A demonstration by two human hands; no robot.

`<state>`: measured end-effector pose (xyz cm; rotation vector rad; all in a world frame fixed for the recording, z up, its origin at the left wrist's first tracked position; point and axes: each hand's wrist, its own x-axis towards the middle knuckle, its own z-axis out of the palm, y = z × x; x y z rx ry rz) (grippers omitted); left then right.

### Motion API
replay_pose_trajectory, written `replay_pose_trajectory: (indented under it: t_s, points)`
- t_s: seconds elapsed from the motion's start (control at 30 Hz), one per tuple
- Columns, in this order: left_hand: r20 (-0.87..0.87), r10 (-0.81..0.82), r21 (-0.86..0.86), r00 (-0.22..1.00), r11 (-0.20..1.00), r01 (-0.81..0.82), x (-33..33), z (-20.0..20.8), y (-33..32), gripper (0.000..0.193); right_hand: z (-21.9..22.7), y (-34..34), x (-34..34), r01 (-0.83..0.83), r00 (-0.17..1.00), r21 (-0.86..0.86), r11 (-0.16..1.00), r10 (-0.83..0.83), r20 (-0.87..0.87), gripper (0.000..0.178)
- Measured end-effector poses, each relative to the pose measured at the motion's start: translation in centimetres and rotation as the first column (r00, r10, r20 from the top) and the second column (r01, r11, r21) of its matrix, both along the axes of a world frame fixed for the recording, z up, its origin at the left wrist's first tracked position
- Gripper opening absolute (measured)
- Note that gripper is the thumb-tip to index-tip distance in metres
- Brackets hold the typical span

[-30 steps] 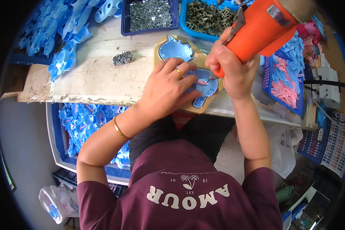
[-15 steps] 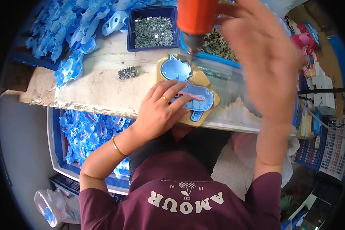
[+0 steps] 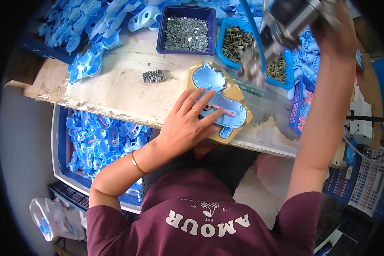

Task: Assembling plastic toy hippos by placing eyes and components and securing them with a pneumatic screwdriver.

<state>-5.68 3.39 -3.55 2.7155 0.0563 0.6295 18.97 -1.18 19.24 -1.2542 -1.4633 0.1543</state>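
My left hand [image 3: 191,121] lies with fingers stretched out over a blue plastic half-shell [image 3: 239,110], touching it. The shell sits in a tan shaped holder [image 3: 192,76] at the table's front edge. Inside the shell lies a thin pink strip [image 3: 228,112], partly under my fingers. A blue round cup-shaped piece [image 3: 207,77] fills the holder's far end. At the upper right, my right hand [image 3: 335,32] is at a blurred black and silver metal tool [image 3: 286,21]. Its fingers are smeared and partly hidden, so their grip is unclear. Blurred metal bits [image 3: 252,68] show below the tool.
Behind the holder stand a dark blue tray of small metal parts [image 3: 160,36] and a light blue tray of metal clips [image 3: 222,51]. A small heap of screws [image 3: 152,76] lies left. Blue shells fill a large bin [image 3: 60,145] below. A basket [image 3: 295,112] holds pink pieces.
My right hand has moved up and to the right. The orange power driver has left the view, and the black and silver tool has appeared. My left hand stays on the shell.
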Motion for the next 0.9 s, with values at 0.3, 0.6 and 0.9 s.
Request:
replay_pose_trajectory:
  t_s: [0.3, 0.6, 0.9]
  points:
    - [-0.008, 0.008, 0.034, 1.000, 0.999, -0.008, 0.2, -0.1, 0.2, 0.039, -4.8, -0.2, -8.0, -0.089, 0.859, 0.189, 0.978, 0.172, -0.483, 0.064]
    - [0.023, 0.012, 0.053, 1.000, 0.999, -0.014, 0.2, -0.2, 0.0, 0.036, -4.7, -0.5, -8.0, -0.105, 0.862, 0.144, 0.984, 0.162, -0.480, 0.066]
    - [0.010, 0.028, 0.052, 1.000, 0.998, -0.029, -0.1, -0.2, 0.0, 0.043, -5.8, -1.1, -10.2, 0.142, 0.919, 0.058, 0.988, -0.110, -0.379, 0.056]
